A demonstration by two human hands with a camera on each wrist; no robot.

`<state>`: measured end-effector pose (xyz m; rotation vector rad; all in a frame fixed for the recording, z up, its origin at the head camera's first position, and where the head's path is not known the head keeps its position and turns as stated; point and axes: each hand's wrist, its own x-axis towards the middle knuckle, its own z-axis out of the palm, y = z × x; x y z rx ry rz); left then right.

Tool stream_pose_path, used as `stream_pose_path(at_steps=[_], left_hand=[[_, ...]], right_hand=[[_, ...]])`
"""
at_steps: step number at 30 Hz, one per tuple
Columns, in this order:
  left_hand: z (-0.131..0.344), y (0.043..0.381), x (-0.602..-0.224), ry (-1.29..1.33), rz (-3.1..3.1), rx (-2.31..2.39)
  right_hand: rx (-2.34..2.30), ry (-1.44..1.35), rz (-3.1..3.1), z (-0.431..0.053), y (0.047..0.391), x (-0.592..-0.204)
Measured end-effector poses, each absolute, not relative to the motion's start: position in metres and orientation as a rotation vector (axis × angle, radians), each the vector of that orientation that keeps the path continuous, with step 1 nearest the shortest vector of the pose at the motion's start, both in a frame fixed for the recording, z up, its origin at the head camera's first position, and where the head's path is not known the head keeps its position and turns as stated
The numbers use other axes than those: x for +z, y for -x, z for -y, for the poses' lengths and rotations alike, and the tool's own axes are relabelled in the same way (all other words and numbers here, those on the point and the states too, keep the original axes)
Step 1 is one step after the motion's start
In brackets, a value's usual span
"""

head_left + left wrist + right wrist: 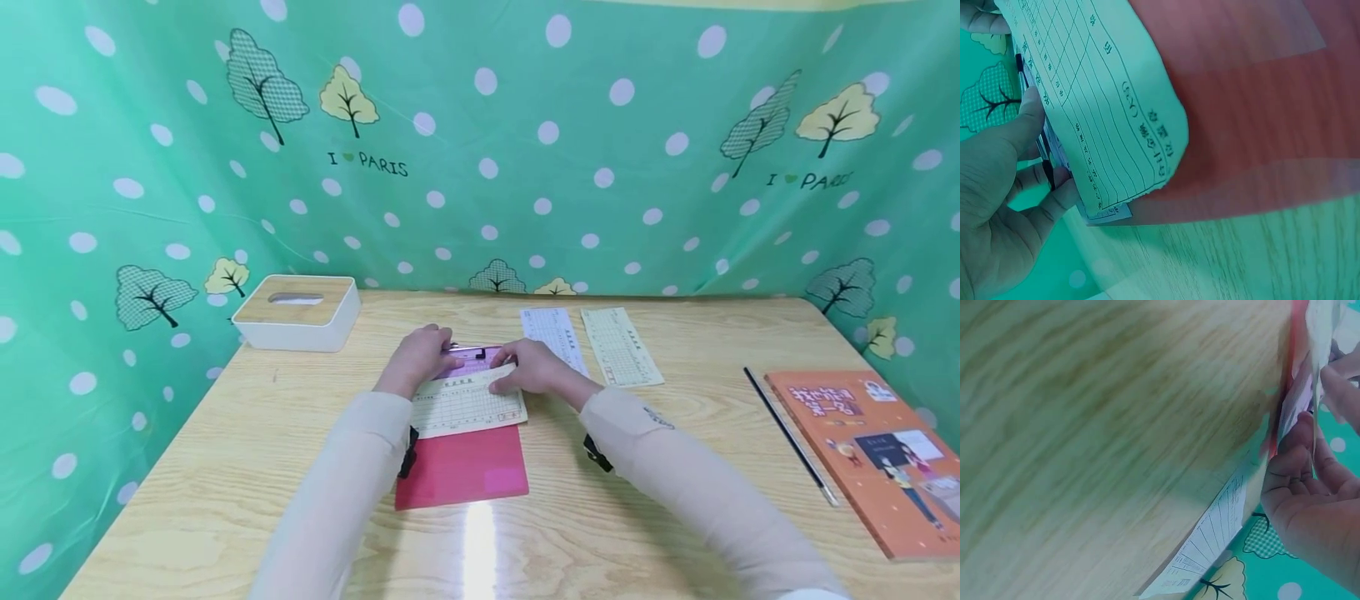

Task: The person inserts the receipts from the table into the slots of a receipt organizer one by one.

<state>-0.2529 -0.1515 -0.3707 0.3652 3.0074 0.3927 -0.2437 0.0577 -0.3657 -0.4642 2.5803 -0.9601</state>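
Note:
A translucent red clipboard (465,471) lies on the table, its metal clip (467,353) along the far edge. Under the clip shows a purple printed sheet (480,364). My left hand (420,357) grips the clip at its left part, thumb on the near side and fingers round the black-tipped end in the left wrist view. A pale yellow printed form (465,404) lies across the upper clipboard, its near edge curling up in the left wrist view. My right hand (534,367) pinches this form near its upper right corner, between thumb and fingers.
Two printed slips, one bluish (555,333) and one pale green (622,348), lie behind the right hand. A tissue box (337,325) stands at the back left. On the right lie a dark pencil (791,437) and an orange book (840,450). A green curtain (517,233) hangs behind.

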Motion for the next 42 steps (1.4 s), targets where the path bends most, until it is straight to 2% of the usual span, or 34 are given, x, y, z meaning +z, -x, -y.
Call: stream_pose_path(at_steps=[26,42], left_hand=[[0.154,0.255,-0.371,-0.448,-3.009,0.43],[0.153,0.254,-0.372,-0.466,-3.015,0.461]], right_hand=[[-0.919,0.34,-2.67,-0.041,0.255,-0.371],[-0.901,0.361,-2.663,-0.042,0.256,-0.37]])
